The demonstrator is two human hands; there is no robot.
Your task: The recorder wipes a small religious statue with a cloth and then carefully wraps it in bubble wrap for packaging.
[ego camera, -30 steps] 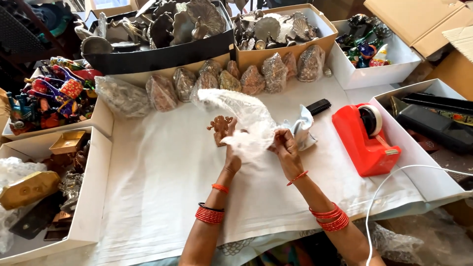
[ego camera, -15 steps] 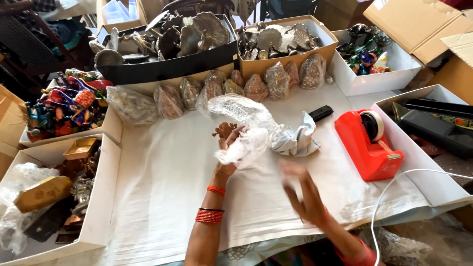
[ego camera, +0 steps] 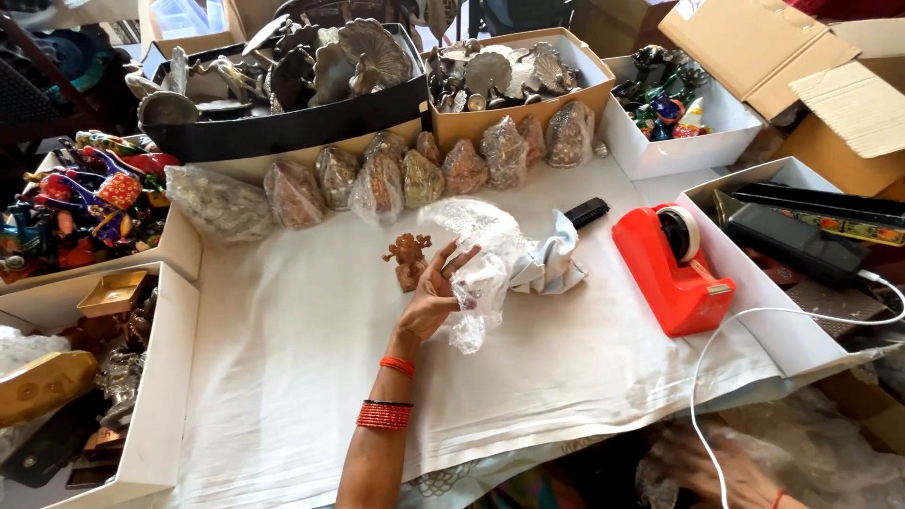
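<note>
- The left hand (ego camera: pixel 432 300) lies on the white table cover (ego camera: pixel 311 377), palm up and fingers loosely spread, gripping a crumpled sheet of clear bubble wrap (ego camera: pixel 481 273); a small brown figurine (ego camera: pixel 407 259) stands just beside its fingertips, touching or nearly so.
- The right hand (ego camera: pixel 726 471) is low at the bottom edge, under the table's rim among clear plastic; blurred, so I cannot tell whether it grips anything.
- Along the back of the cover runs a row of nine wrapped bundles (ego camera: pixel 424 174), clear film over brownish shapes.
- Behind them: one black box (ego camera: pixel 283 132) of grey metal pieces; one tan carton (ego camera: pixel 518 113) of similar pieces; one white box (ego camera: pixel 679 151) of coloured figures.
- One red tape dispenser (ego camera: pixel 674 269) sits right of the wrap; a black handle (ego camera: pixel 586 212) lies near a grey cloth (ego camera: pixel 556 264).
</note>
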